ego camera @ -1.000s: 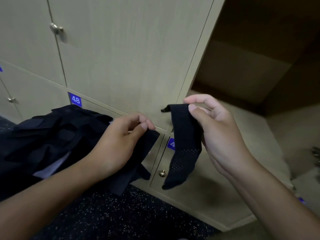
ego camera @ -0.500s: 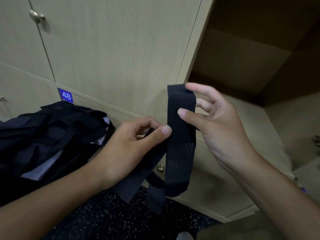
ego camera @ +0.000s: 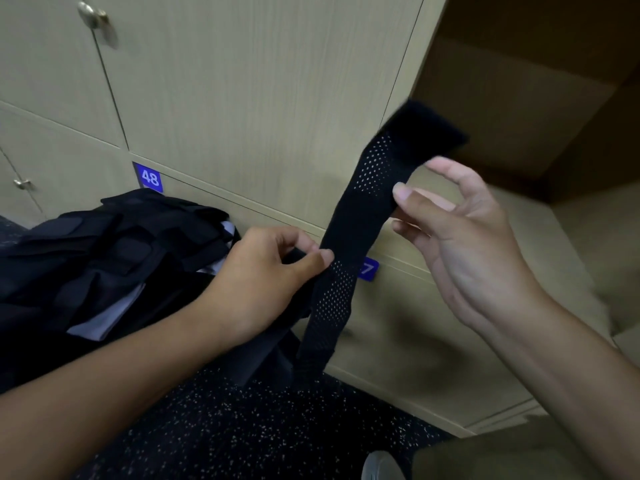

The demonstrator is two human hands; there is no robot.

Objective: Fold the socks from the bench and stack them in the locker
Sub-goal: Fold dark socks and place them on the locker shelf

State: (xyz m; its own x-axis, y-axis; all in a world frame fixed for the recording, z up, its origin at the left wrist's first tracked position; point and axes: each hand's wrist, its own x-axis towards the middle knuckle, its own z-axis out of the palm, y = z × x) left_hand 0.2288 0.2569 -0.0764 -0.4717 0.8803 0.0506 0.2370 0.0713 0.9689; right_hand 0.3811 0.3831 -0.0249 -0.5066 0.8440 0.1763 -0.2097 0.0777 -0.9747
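So far the task looks early. A dark sock (ego camera: pixel 349 237) is in hand, stretched on a diagonal from about 1 o'clock down to 7 o'clock at frame centre, unfolded. The left hand (ego camera: pixel 263 282) pinches its lower mesh part between thumb and forefinger, fingers curled onto the fabric. The right hand (ego camera: pixel 467 247) has its thumb against the sock's upper edge; the remaining fingers are spread and loosely bent, and the toe end arches over them toward 1 o'clock. Whether this counts as a true grip I cannot tell for certain; it reads as a light thumb hold. A second dark strip hangs below the left hand, possibly the pair's mate.

A heap of dark socks (ego camera: pixel 114 258) lies at 9 o'clock on the speckled desk (ego camera: pixel 242 427), apparently unsorted. The open locker (ego camera: pixel 519 109) at 2 o'clock shows no visible stack. Judgement: folding is barely begun, nearly all of the pile remains.

Against the half-second-earlier frame: the sock hung nearly vertical with its top held straight up; now the top has flipped over toward the locker, blurred, and the right fingers have loosened.
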